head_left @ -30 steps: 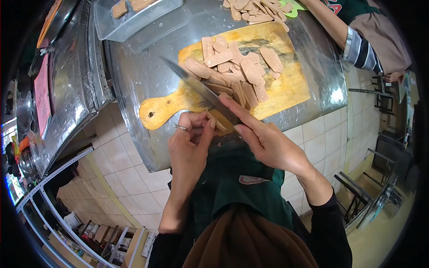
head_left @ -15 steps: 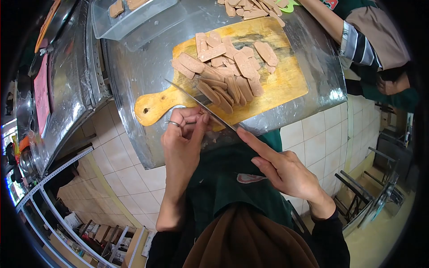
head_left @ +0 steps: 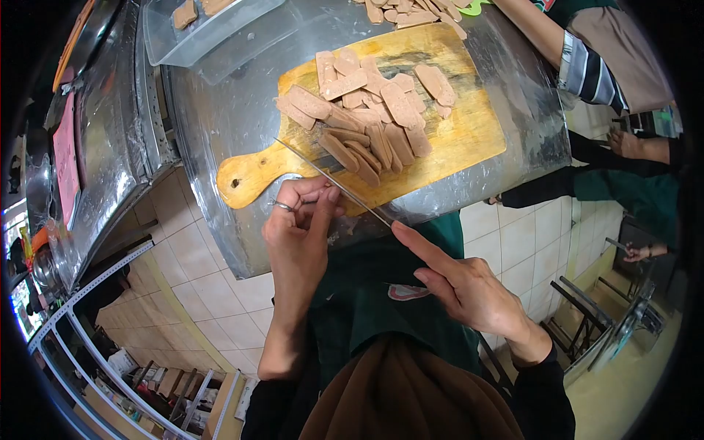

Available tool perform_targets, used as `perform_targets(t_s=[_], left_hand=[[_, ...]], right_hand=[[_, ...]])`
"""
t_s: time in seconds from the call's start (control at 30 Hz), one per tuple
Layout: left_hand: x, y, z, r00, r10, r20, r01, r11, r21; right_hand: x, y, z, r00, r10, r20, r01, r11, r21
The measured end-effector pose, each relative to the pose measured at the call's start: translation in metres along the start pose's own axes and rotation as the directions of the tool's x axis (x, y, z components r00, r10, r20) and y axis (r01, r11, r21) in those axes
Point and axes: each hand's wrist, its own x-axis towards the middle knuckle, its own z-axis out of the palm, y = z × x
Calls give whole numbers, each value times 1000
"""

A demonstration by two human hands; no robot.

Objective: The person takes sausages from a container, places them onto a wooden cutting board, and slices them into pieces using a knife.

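My right hand (head_left: 466,282) is closed on a long knife (head_left: 326,176), its index finger stretched along the back of the blade. The blade points up and left over the near edge of the wooden cutting board (head_left: 466,136), beside my left hand. Fingers of my left hand (head_left: 299,220) are pinched together at the board's near edge; what they hold is mostly hidden. Several pinkish-brown slices (head_left: 396,103) lie piled on the board, some leaning on edge in a row close to the blade.
At the upper left of the metal table (head_left: 235,103) stands a clear plastic tub (head_left: 213,37) with brown pieces. More slices (head_left: 418,13) lie at the top. A co-worker's arm (head_left: 535,29) reaches in at the upper right. Another person (head_left: 631,183) is at the right, beyond the table.
The knife has swung from over the slices to a thin, edge-on view beside my left hand. My right hand has shifted down and right. Another person has come into view at the right.
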Motion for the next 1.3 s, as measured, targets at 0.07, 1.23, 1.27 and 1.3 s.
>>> perform_targets(t_s=[0.07, 1.23, 1.27, 1.3], left_hand=[[-1, 2, 1, 1000, -20, -11, 20, 1000, 13], [1, 16, 1, 984, -178, -15, 177, 984, -29], [1, 15, 0, 984, -175, -12, 175, 984, -38], [1, 14, 0, 985, -172, -9, 171, 984, -47]], right_hand=[[2, -5, -5, 997, 55, 51, -54, 998, -31], [10, 0, -11, 997, -32, 64, 30, 999, 34], [10, 0, -9, 997, -44, 56, 42, 998, 38], [11, 0, -8, 997, -58, 48, 56, 998, 43]])
